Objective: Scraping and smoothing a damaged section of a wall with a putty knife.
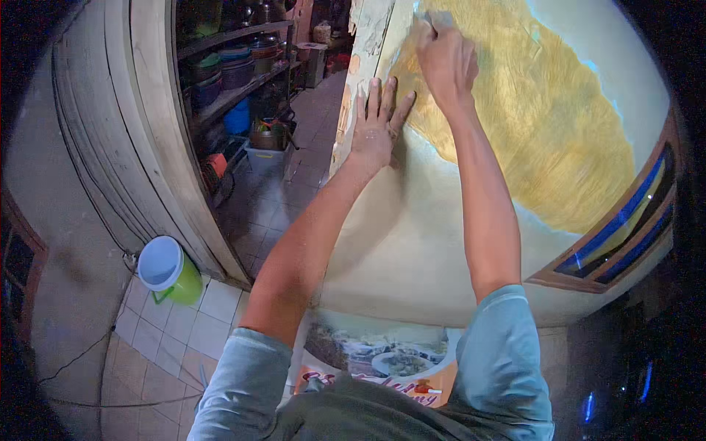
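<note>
In front of me rises a cream wall (412,242) with a large tan, bared patch (544,110) edged in pale blue-white. My left hand (376,132) lies flat against the wall's left edge, its fingers spread, just below and left of the patch. My right hand (450,62) is closed in a fist at the patch's upper left border. Whatever it grips is blurred and mostly hidden by the fingers. Along the corner by my left hand runs a strip of flaking, cracked paint (364,55).
On the left, a doorway with a wooden frame (158,110) opens onto shelves (243,95) of basins and pots. A green bucket (189,285) stands on the tiles beside it. A wooden window frame (610,250) is at the right. A printed banner (375,353) lies below me.
</note>
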Motion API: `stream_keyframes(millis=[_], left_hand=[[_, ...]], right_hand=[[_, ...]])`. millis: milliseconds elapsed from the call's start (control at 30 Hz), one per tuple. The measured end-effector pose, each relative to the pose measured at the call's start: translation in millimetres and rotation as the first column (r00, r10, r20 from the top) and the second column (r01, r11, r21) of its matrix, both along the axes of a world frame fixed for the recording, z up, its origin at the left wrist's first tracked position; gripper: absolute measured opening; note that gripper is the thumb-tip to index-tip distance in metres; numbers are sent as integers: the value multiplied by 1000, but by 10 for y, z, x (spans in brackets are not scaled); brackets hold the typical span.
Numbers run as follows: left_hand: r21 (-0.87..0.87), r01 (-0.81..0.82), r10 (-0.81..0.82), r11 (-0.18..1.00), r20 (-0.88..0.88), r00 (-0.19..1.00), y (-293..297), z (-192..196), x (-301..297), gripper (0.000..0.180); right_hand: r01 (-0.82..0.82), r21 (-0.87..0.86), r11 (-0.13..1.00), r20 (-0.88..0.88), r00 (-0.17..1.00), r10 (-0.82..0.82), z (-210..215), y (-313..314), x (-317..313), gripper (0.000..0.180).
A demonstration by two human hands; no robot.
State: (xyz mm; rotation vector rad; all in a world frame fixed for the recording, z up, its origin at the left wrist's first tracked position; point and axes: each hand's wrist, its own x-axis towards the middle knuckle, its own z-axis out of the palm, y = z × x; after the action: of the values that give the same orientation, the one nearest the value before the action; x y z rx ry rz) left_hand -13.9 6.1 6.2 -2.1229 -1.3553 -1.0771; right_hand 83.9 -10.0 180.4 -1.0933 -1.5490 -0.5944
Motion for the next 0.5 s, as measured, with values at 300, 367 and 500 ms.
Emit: stream_keyframes(millis=[300, 367, 500], left_hand=[[-91, -77, 66, 993, -112, 991, -109, 48, 42, 122], [38, -81, 84, 996, -87, 993, 23, -83, -11, 120], [149, -169, 189, 974, -132, 973, -42, -115, -107, 118]], right_hand=[[-15, 64, 998, 2, 1000, 15, 138, 26, 49, 42], [-26, 84, 996, 12, 1000, 25, 117, -84, -9, 42], [12, -122, 992, -68, 997, -21, -272, -187, -13, 45]])
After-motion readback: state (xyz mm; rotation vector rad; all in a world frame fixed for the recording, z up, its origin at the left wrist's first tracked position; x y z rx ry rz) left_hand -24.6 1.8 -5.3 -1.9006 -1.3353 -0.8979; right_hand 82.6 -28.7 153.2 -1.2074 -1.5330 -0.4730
